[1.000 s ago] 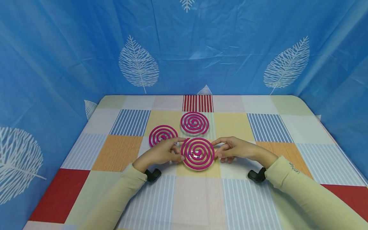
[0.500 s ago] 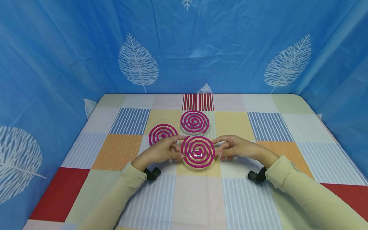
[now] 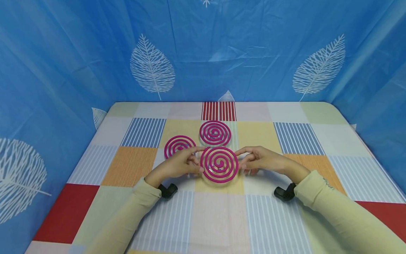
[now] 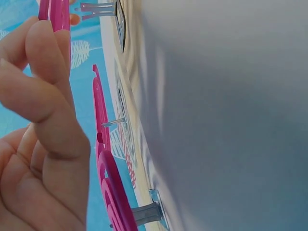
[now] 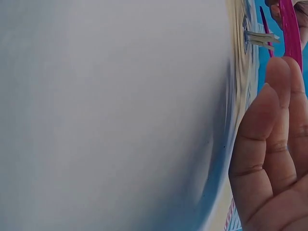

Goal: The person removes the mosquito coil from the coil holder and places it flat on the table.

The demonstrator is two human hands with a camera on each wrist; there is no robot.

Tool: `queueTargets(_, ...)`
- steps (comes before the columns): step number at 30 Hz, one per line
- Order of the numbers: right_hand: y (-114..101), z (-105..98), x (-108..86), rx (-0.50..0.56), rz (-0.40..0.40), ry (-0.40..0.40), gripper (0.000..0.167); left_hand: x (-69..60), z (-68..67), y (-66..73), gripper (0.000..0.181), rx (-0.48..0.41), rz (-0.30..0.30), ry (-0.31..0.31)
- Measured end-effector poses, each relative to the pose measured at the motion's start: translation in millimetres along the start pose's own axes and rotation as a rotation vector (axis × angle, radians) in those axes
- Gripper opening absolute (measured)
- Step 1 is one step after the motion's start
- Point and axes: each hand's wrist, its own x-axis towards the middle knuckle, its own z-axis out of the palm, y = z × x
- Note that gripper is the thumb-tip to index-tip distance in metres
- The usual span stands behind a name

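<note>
Blue leaf-printed curtain (image 3: pixel 222 67) hangs around the patchwork tablecloth (image 3: pixel 219 218); above it, left hand (image 3: pixel 176 165) and right hand (image 3: pixel 268 160) fingertips grasp opposite edges of a magenta coil (image 3: pixel 220 163).

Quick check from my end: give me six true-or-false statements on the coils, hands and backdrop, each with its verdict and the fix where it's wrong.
1. The left hand and right hand both hold the near coil. True.
2. The near coil lies flat on the tablecloth. False: it is held up above it.
3. A metal stand is beneath the near coil. True.
4. The far coil is green. False: it is magenta.
5. In the head view, the left hand partly hides the left coil. True.
6. The curtain is plain red. False: it is blue with white leaf prints.
</note>
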Motion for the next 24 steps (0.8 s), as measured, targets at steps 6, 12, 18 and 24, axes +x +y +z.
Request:
queueTargets(6, -2, 2, -1.0, 0.014, -0.006, 0.016, 0.055, 0.6, -0.5, 0.8, 0.073, -0.015, 0.012, 0.003)
queueTargets(12, -4, 1, -1.4, 0.016, -0.028, 0.037, 0.053, -0.1, -1.4, 1.6, 0.074, -0.015, 0.028, 0.008)
queueTargets(18, -8, 1, -3.2, 0.033, -0.049, 0.069, 0.05, 0.8, -2.3, 4.4, 0.073, -0.046, 0.048, 0.029)
queueTargets(24, -12, 2, -5.8, 0.045, -0.061, 0.091, 0.054, 2.4, -2.9, 8.4, 0.075, -0.085, 0.044, 0.043)
